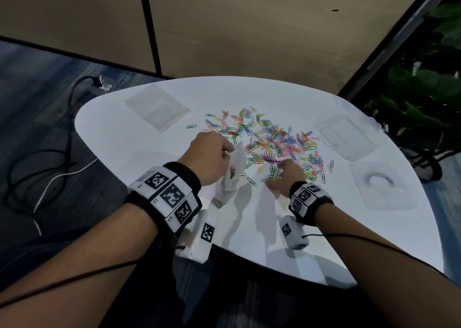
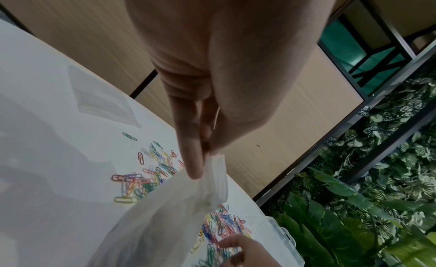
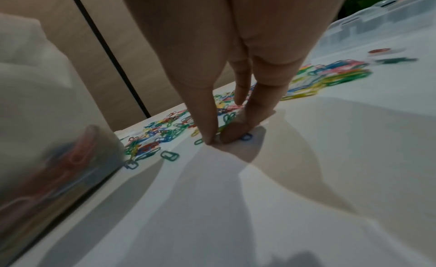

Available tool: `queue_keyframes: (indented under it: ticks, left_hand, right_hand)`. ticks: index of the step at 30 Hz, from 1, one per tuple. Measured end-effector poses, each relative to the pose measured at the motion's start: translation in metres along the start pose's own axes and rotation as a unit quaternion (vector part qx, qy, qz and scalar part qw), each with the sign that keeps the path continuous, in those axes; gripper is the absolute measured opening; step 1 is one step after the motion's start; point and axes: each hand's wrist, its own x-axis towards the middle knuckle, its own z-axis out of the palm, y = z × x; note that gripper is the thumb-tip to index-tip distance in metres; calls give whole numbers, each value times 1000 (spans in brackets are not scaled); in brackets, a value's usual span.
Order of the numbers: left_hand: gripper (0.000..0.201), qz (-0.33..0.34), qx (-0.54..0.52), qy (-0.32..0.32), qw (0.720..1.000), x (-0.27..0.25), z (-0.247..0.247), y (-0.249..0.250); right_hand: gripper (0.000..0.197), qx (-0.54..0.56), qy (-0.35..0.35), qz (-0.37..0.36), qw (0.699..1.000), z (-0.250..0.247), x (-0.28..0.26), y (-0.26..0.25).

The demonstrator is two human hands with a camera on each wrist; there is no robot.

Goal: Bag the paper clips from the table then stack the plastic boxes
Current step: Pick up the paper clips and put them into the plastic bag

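A loose heap of coloured paper clips (image 1: 272,140) covers the middle of the white table (image 1: 336,228). My left hand (image 1: 225,150) pinches the rim of a clear plastic bag (image 1: 232,170), which hangs with its mouth up and a few clips inside. In the left wrist view, thumb and forefinger (image 2: 202,159) grip the bag's seal strip (image 2: 217,177). My right hand (image 1: 277,175) is down at the heap's near edge. Its thumb and forefinger tips (image 3: 217,140) pinch together on clips against the tabletop. Two clear plastic boxes lie at the right, one farther (image 1: 346,135), one nearer (image 1: 381,188).
A flat stack of spare clear bags (image 1: 157,108) lies at the table's far left. Cables (image 1: 37,168) trail on the carpet to the left. Leafy plants (image 1: 424,90) stand beyond the right edge. Beige wall panels rise behind the table.
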Motion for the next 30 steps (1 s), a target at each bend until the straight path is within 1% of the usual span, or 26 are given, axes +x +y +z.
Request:
queue_keyframes:
  ticks: [2,3,5,8,10,12,15,17,19,21,23,24,25,26,27,28,29,30]
  left_hand:
    - [30,2,3,-2,1000,0,-2,-1]
    - [30,3,6,-2,1000,0,-3,-1]
    - [28,7,11,-2,1000,0,-5,-2]
    - [29,12,13,-3,1000,0,-6,-1]
    - [29,15,19,-4,1000,0,-6,-1]
    - [30,12,22,-5,1000,0,-5,-1]
    - [31,8,19,-7,1000,1,-3,0]
    - [31,13,24,-9,1000,1,-3,1]
    - [30,18,31,-9,999,2,-3,1]
    - [30,17,29,-8,999,2,-3,1]
    - [31,13,16,-10,1000,4,-1,2]
    - [30,11,11,-12,1000,5,1,3]
    - [28,10,10,-14,1000,5,2,4]
    - [24,9,10,-14,1000,6,4,6]
    - [21,7,13,-15,1000,6,5,7]
    - [20,3,16,-15,1000,6,7,9]
    - [20,-1,19,-15,1000,6,8,10]
    - [22,-1,19,-12,1000,6,9,12]
  right_hand:
    - [69,11,29,-28,999,5,9,-12]
    - [68,-2,42,-50,998,7,13,-17]
    - [66,-81,60,-108,989,10,21,-22]
    - [52,-234,44,-190,953,14,31,-26]
    - [41,-277,48,-238,930,16,34,-28]
    - [30,-275,68,-254,925,16,35,-29]
    - [16,-281,66,-238,927,11,32,-28]
    - [17,-270,60,-221,935,6,32,-24]
    - [21,-204,63,-182,960,-3,32,-20]
    - [20,-86,70,-123,986,-16,31,-15]
    - [15,38,56,-71,995,-32,30,-11]
    - [13,118,33,-47,991,-40,27,-10]
    - [10,217,5,-26,976,-48,23,-13]
    - [9,326,-22,-16,945,-56,18,-16]
    - [13,414,-51,-19,909,-64,11,-21]
    - [19,472,-84,-33,877,-70,4,-27]
    - [24,500,-119,-51,856,-75,-7,-33]
    - [26,511,-154,-73,843,-78,-18,-40]
